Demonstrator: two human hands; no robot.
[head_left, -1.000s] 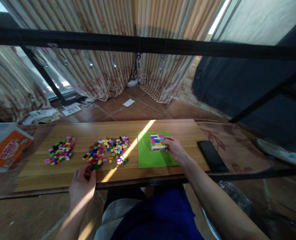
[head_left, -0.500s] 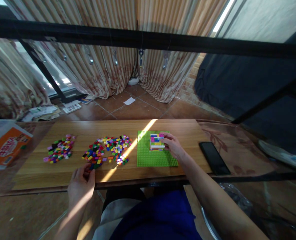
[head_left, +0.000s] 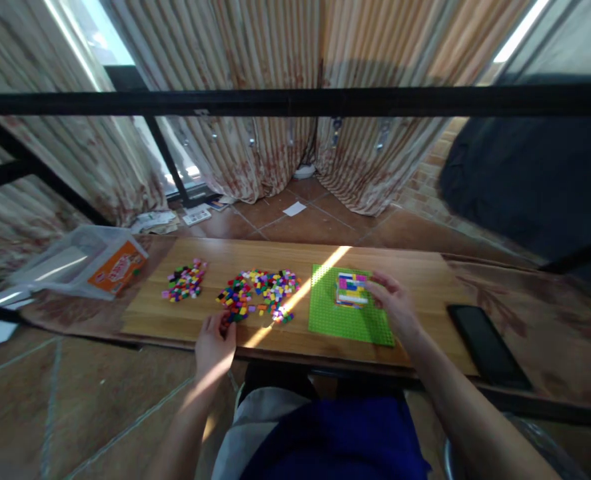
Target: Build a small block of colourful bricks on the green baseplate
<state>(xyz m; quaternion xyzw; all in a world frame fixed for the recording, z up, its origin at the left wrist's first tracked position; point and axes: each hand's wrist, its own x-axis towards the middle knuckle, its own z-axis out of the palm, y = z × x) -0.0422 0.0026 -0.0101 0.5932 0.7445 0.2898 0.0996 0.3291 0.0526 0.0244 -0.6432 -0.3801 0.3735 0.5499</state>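
Note:
My right hand (head_left: 395, 303) is at the right side of a small block structure (head_left: 352, 291) of colourful toy building bricks, its thumb and fingers closed against the edge. The structure stands on a green studded baseplate (head_left: 352, 328). My left hand (head_left: 216, 343) reaches the near side of a loose pile of mixed building bricks (head_left: 236, 293), fingers curled together among them. Whatever its fingertips hold is hidden. Beside that pile, more loose bricks (head_left: 280, 285) spread toward the baseplate.
Another brick pile (head_left: 185, 281) lies farther left on the wooden board (head_left: 275, 255). A clear plastic bin with an orange label (head_left: 118, 267) stands at the left end. On the right lies a black phone (head_left: 488, 343). A dark bar (head_left: 275, 101) crosses beyond the table.
The view has turned left, so everything sits farther right and more of the plastic bin shows. Both hands stay near the same bricks.

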